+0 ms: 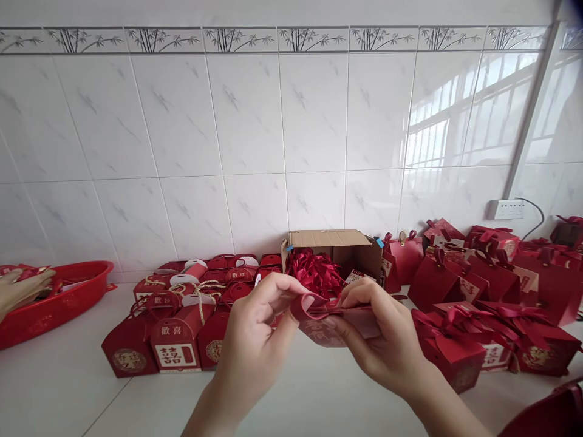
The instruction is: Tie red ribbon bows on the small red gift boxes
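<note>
In the middle of the head view, a small red paper gift box [321,334] with pale printing on its side is held up above the white tabletop. My left hand [259,331] pinches a curled red strip at the box's left end between thumb and fingertips. My right hand [382,337] grips the box's right part, thumb in front and fingers over the top. The fingers partly cover the box, so its lower shape is hard to make out. Just behind the hands stands an open cardboard carton [332,238] with a heap of dark red ribbons [314,270] inside.
Rows of red gift boxes with handles [175,340] stand to the left. Red bags [435,282] and ribbon-tied boxes [460,352] crowd the right. At far left another person's hand [20,291] reaches over a red plastic basin [77,303]. A tiled wall [250,121] closes the back.
</note>
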Demonstrator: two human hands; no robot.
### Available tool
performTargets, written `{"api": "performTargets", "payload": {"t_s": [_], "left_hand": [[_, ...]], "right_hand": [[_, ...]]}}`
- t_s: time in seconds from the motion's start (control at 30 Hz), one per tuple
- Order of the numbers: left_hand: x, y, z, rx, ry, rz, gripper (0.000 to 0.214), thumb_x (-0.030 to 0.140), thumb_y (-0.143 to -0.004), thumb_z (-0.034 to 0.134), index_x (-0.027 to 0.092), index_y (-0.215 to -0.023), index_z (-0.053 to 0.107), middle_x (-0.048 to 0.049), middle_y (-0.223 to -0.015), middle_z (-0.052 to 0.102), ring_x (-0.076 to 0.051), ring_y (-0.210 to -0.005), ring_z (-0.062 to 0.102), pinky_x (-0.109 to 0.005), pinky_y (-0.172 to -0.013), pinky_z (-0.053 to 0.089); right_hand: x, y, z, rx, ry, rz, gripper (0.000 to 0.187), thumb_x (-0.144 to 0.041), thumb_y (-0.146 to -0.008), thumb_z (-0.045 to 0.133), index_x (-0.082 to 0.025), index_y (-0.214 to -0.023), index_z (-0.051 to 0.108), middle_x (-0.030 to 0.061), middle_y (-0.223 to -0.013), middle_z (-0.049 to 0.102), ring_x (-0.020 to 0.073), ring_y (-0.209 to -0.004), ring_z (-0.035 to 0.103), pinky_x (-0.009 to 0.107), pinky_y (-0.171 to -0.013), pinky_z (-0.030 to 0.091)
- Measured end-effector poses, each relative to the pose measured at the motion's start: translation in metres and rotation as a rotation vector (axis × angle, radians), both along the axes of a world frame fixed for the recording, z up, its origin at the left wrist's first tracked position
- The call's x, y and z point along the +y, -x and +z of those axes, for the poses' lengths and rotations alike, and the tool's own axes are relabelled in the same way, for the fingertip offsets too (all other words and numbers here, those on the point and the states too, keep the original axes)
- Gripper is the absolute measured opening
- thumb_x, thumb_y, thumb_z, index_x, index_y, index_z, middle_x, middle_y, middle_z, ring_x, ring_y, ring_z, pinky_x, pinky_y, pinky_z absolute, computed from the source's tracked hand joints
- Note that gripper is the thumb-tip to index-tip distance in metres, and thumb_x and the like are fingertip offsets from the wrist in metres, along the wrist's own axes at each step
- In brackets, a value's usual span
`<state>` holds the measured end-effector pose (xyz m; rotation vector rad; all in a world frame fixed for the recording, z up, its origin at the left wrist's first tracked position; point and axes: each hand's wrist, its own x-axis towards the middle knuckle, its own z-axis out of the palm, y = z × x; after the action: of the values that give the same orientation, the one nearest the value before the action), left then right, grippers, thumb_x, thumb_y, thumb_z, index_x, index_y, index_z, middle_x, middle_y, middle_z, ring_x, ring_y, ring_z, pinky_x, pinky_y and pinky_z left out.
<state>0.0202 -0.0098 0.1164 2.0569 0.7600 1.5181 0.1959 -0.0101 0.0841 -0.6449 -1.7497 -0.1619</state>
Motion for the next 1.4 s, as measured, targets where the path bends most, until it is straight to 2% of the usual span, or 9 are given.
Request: {"api": "performTargets", "payload": {"t_s": [0.17, 0.27, 0.47, 0.57, 0.77, 0.9, 1.2, 1.4], "left_hand": [[0.000, 0.001, -0.002, 0.036, -0.011, -0.038, 0.003, 0.020, -0.086, 0.055, 0.023, -0.086, 0.057, -0.0013, -0.078, 0.067, -0.013, -0.071, 0.065, -0.021, -0.060, 0.053], [-0.002, 0.002, -0.001, 0.081, -0.018, -0.114, 0.006, 0.018, -0.086, 0.054, 0.023, -0.087, 0.057, -0.0027, -0.081, 0.065, -0.015, -0.076, 0.064, -0.024, -0.064, 0.054], [-0.007, 0.009, 0.002, 0.090, -0.002, -0.296, 0.010, 0.017, -0.086, 0.052, 0.022, -0.094, 0.054, -0.0055, -0.079, 0.063, -0.014, -0.062, 0.059, -0.028, -0.057, 0.053], [-0.007, 0.012, 0.000, 0.087, -0.026, -0.295, 0.016, 0.017, -0.086, 0.051, 0.024, -0.100, 0.051, -0.0072, -0.085, 0.064, -0.017, -0.068, 0.062, -0.033, -0.062, 0.054], [-0.004, 0.014, -0.002, 0.130, -0.180, -0.239, 0.029, 0.007, -0.082, 0.051, 0.029, -0.101, 0.054, -0.0076, -0.094, 0.065, -0.024, -0.099, 0.060, -0.039, -0.080, 0.054], [-0.005, 0.015, -0.001, 0.179, -0.276, -0.216, 0.036, 0.002, -0.077, 0.053, 0.029, -0.100, 0.057, -0.0074, -0.099, 0.065, -0.023, -0.100, 0.060, -0.036, -0.079, 0.055], [-0.003, 0.017, -0.001, 0.191, -0.319, -0.217, 0.037, 0.000, -0.077, 0.054, 0.029, -0.100, 0.057, -0.0069, -0.100, 0.066, -0.022, -0.098, 0.062, -0.035, -0.078, 0.055], [0.000, 0.014, -0.001, 0.159, -0.391, -0.289, 0.035, 0.000, -0.077, 0.052, 0.024, -0.102, 0.056, -0.0070, -0.096, 0.068, -0.022, -0.098, 0.062, -0.037, -0.083, 0.051]], "right_hand": [[0.000, 0.001, 0.000, -0.001, -0.020, -0.026, 0.017, -0.013, -0.080, 0.059, -0.022, -0.087, 0.046, 0.0031, -0.073, 0.057, 0.0176, -0.068, 0.055, 0.028, -0.056, 0.045], [-0.001, 0.002, 0.003, 0.019, -0.065, 0.013, 0.019, -0.014, -0.079, 0.062, -0.022, -0.086, 0.047, 0.0038, -0.076, 0.060, 0.0174, -0.069, 0.058, 0.028, -0.057, 0.048], [-0.007, 0.003, 0.008, -0.022, -0.182, 0.108, 0.021, -0.007, -0.080, 0.060, -0.024, -0.088, 0.051, 0.0066, -0.094, 0.070, 0.0217, -0.088, 0.066, 0.037, -0.072, 0.052], [-0.008, 0.003, 0.008, -0.028, -0.214, 0.127, 0.024, -0.003, -0.078, 0.057, -0.025, -0.085, 0.050, 0.0055, -0.092, 0.071, 0.0216, -0.087, 0.067, 0.039, -0.074, 0.052], [-0.008, 0.002, 0.007, -0.033, -0.206, 0.135, 0.030, 0.002, -0.075, 0.059, -0.024, -0.084, 0.048, 0.0056, -0.091, 0.071, 0.0210, -0.084, 0.066, 0.040, -0.072, 0.052], [-0.009, 0.002, 0.009, -0.028, -0.202, 0.143, 0.028, 0.002, -0.076, 0.056, -0.024, -0.083, 0.048, 0.0044, -0.088, 0.070, 0.0193, -0.080, 0.066, 0.040, -0.072, 0.052], [-0.011, 0.002, 0.011, -0.023, -0.205, 0.136, 0.027, 0.002, -0.076, 0.056, -0.023, -0.082, 0.047, 0.0030, -0.083, 0.068, 0.0170, -0.073, 0.063, 0.037, -0.069, 0.051], [-0.014, 0.002, 0.010, 0.000, -0.259, 0.063, 0.024, 0.002, -0.075, 0.059, -0.020, -0.078, 0.048, 0.0050, -0.079, 0.059, 0.0161, -0.070, 0.059, 0.030, -0.058, 0.047]]}}
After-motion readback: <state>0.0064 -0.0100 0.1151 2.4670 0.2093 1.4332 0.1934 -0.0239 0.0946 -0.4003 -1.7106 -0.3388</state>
